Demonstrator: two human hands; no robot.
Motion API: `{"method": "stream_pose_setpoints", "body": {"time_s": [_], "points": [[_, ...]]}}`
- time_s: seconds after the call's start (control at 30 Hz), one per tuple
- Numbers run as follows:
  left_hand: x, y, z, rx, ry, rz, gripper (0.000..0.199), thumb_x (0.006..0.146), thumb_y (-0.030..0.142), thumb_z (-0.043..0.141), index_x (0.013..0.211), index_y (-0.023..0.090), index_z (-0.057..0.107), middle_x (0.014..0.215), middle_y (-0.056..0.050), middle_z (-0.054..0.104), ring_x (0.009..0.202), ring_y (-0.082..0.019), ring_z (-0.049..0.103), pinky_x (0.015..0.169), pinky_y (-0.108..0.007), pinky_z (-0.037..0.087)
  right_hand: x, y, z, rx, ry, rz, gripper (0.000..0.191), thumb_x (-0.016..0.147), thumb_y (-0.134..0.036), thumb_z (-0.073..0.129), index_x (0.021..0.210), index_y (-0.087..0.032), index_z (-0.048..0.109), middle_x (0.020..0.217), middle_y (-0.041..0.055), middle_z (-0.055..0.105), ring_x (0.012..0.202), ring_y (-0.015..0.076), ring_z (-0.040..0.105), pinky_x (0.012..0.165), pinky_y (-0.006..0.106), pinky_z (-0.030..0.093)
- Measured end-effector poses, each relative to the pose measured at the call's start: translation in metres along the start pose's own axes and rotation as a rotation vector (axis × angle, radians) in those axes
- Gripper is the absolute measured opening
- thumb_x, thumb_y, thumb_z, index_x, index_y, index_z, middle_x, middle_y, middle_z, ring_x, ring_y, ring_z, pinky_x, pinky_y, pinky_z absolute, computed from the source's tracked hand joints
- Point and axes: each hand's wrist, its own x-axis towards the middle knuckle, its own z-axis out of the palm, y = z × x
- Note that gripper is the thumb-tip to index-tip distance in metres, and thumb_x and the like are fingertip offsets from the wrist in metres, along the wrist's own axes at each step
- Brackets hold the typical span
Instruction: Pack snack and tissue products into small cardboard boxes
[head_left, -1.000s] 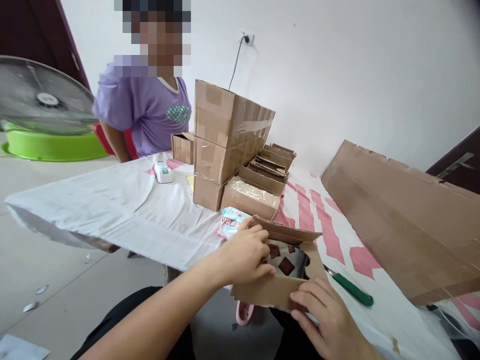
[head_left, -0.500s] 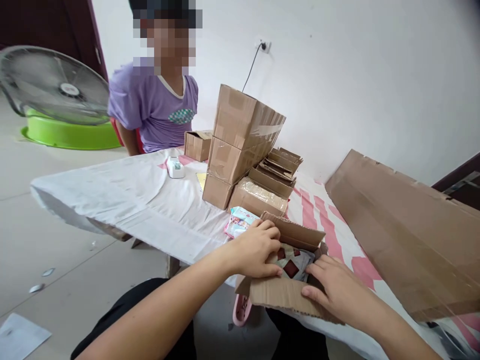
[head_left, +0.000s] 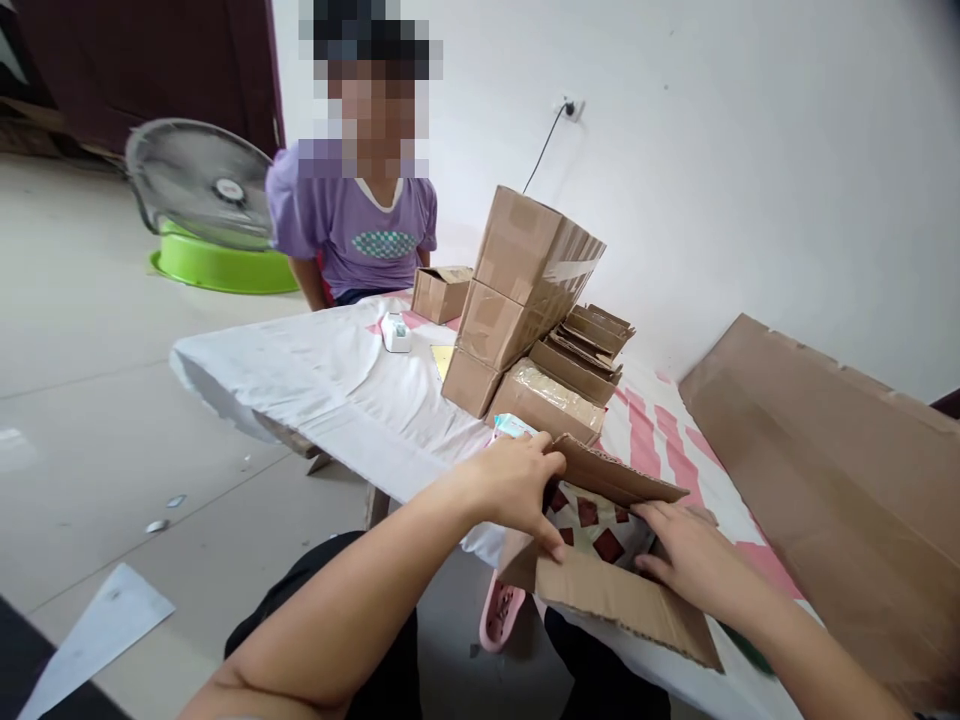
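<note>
Right now I can see two bare hands at one open cardboard box (head_left: 622, 598), low down and just right of the middle of the frame. Its long flaps stick out, one at the back and one at the front. Inside lies a pale packet (head_left: 589, 513) with dark red diamonds on it.

The left hand (head_left: 519, 490) goes over the left end of the box. Its thumb and fingers are apart, with the thumb by the front flap and the fingers by the back one. The right hand (head_left: 686, 555) is over the right end, with its thumb and fingers apart too. I can't tell if its fingertips touch the packet.

A light blue pack (head_left: 513, 426) peeks out just behind the left hand. Past it, in the middle of the frame, stand stacked brown boxes (head_left: 491, 320), with a taped box (head_left: 551, 395) right beside them. Everything sits on a bench (head_left: 337, 375) with a white and pink cover. A small white gadget (head_left: 396, 334) is on its far left part. A big cardboard sheet (head_left: 832, 480) fills the right side. At the upper left, a person (head_left: 360, 225) in a purple shirt is near a big fan (head_left: 202, 190).
</note>
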Motion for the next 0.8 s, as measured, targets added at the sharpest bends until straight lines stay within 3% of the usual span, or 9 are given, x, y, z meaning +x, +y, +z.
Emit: {"method": "stream_pose_setpoints", "body": {"time_s": [0.13, 0.37, 0.6, 0.7, 0.8], "points": [[0.001, 0.003, 0.007, -0.001, -0.011, 0.008, 0.086, 0.047, 0.075, 0.074, 0.111, 0.018, 0.062, 0.111, -0.013, 0.057, 0.103, -0.035, 0.058, 0.086, -0.042, 0.047, 0.016, 0.000, 0.006, 0.050, -0.009, 0.010, 0.051, 0.079, -0.030, 0.066, 0.125, -0.015, 0.054, 0.123, 0.0135, 0.060, 0.113, 0.0312, 0.055, 0.095, 0.043, 0.042], [0.003, 0.008, 0.009, 0.056, -0.022, -0.024, 0.096, 0.046, 0.069, 0.078, 0.123, 0.015, 0.057, 0.120, -0.018, 0.055, 0.109, -0.039, 0.056, 0.092, -0.048, 0.046, 0.019, -0.002, 0.013, -0.042, 0.029, -0.006, 0.018, 0.071, -0.023, 0.069, 0.087, -0.018, 0.062, 0.102, 0.0098, 0.061, 0.098, 0.0288, 0.055, 0.080, 0.037, 0.040], [0.008, 0.005, 0.017, -0.004, -0.003, -0.024, 0.110, 0.047, 0.067, 0.078, 0.138, 0.014, 0.045, 0.131, -0.021, 0.051, 0.119, -0.040, 0.051, 0.100, -0.050, 0.042, 0.018, 0.004, 0.019, 0.121, -0.083, 0.017, 0.019, 0.065, -0.016, 0.067, 0.083, -0.021, 0.061, 0.088, 0.0050, 0.072, 0.081, 0.0238, 0.064, 0.063, 0.028, 0.034], [0.010, 0.002, 0.022, -0.036, 0.010, -0.019, 0.111, 0.048, 0.065, 0.079, 0.140, 0.015, 0.043, 0.133, -0.021, 0.050, 0.122, -0.041, 0.049, 0.101, -0.050, 0.041, 0.015, 0.003, 0.012, 0.207, 0.041, 0.022, 0.008, 0.074, -0.016, 0.059, 0.078, -0.022, 0.062, 0.083, 0.0005, 0.072, 0.081, 0.0210, 0.064, 0.065, 0.027, 0.035], [0.007, 0.001, 0.021, -0.060, 0.011, -0.011, 0.109, 0.048, 0.065, 0.079, 0.140, 0.016, 0.044, 0.132, -0.021, 0.050, 0.122, -0.042, 0.048, 0.102, -0.053, 0.040, 0.008, 0.006, -0.002, 0.335, 0.232, -0.011, 0.008, 0.079, -0.019, 0.054, 0.075, -0.022, 0.060, 0.077, -0.0025, 0.069, 0.079, 0.0185, 0.062, 0.068, 0.027, 0.039]]}}
